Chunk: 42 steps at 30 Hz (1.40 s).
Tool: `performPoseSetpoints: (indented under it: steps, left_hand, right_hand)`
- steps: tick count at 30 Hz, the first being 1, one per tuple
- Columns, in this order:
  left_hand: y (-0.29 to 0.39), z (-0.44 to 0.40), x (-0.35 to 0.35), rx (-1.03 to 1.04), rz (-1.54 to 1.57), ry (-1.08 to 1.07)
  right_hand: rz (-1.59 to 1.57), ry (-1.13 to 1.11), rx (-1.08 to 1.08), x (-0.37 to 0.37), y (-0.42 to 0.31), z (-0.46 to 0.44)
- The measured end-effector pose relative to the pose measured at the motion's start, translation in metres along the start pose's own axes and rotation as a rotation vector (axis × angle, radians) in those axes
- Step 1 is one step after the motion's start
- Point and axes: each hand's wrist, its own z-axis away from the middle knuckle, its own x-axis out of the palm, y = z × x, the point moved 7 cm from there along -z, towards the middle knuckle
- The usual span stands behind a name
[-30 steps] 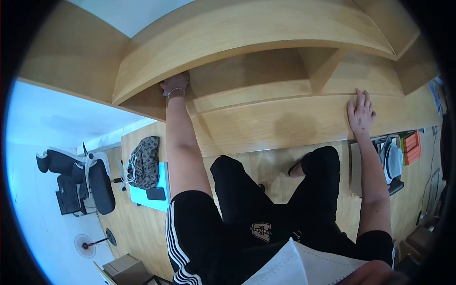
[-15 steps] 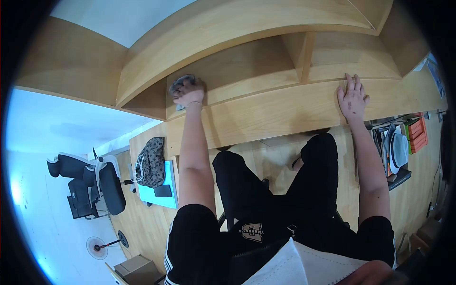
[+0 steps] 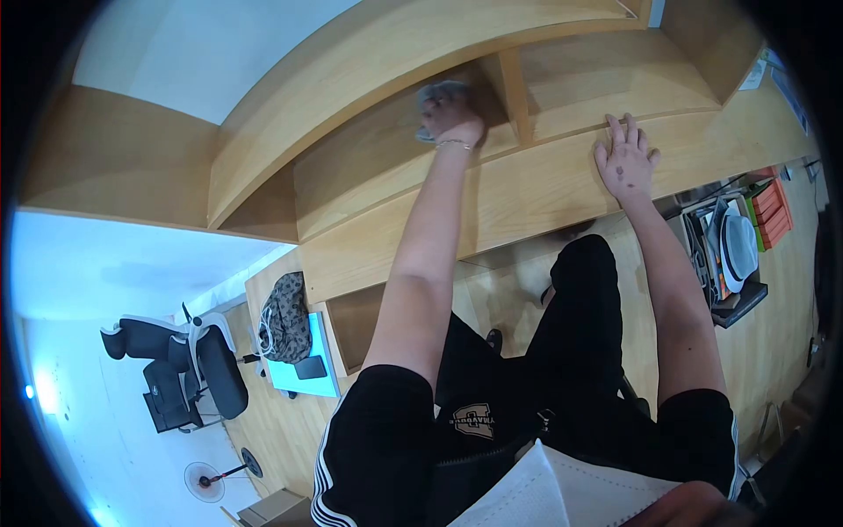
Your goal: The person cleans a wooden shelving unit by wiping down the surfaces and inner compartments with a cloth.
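Observation:
My left hand (image 3: 455, 119), with a bracelet at its wrist, is closed on a grey cloth (image 3: 428, 134) inside the long shelf compartment (image 3: 351, 180), just left of the upright divider (image 3: 516, 97). Motion blurs the fingers a little. The cloth lies against the compartment's wooden surface. My right hand (image 3: 627, 165) rests flat with its fingers spread on the wooden desk top (image 3: 544, 191), its fingertips at the edge of the right-hand compartment (image 3: 615, 79).
At the left are an office chair (image 3: 219, 364), a fan (image 3: 206, 481), and a patterned bag (image 3: 286, 321) beside a dark phone-like object (image 3: 310, 367). A bin of papers with a hat (image 3: 739, 246) and orange items (image 3: 773, 215) stands at the right.
My left hand has moved right with the cloth, from the compartment's left end to near the divider. My right hand stays on the desk top. The view has shifted and turned.

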Motion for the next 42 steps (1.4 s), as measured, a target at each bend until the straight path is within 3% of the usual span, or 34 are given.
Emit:
performPoseSetpoints:
  steps: [2,10,15,22,27,34,42]
  left_hand:
    - [0.02,0.019,-0.008,0.099,0.014,-0.09]
    - [-0.006,0.066,-0.014,0.296,0.136,0.112]
    - [-0.096,0.082,-0.025,0.189,0.066,0.241]
    - [-0.247,0.103,-0.041,-0.087,-0.044,0.238]
    - [-0.31,0.123,-0.053,-0.269,-0.152,0.304]
    - [-0.338,0.121,-0.048,-0.41,-0.198,0.321]
    - [-0.342,0.072,-0.043,-0.444,-0.245,0.128]
  right_hand:
    - [-0.006,-0.009,-0.002,-0.001,-0.001,0.0]
    - [-0.039,0.027,-0.021,0.0,0.001,0.0]
    - [-0.035,0.013,-0.016,0.0,0.001,-0.001]
    - [-0.018,0.004,-0.007,0.003,0.002,-0.002]
    - [-0.008,-0.011,-0.003,0.006,0.004,-0.004]
    - [0.004,0.011,-0.011,0.008,0.005,-0.004]
    - [0.018,0.03,-0.033,0.008,0.003,-0.005]
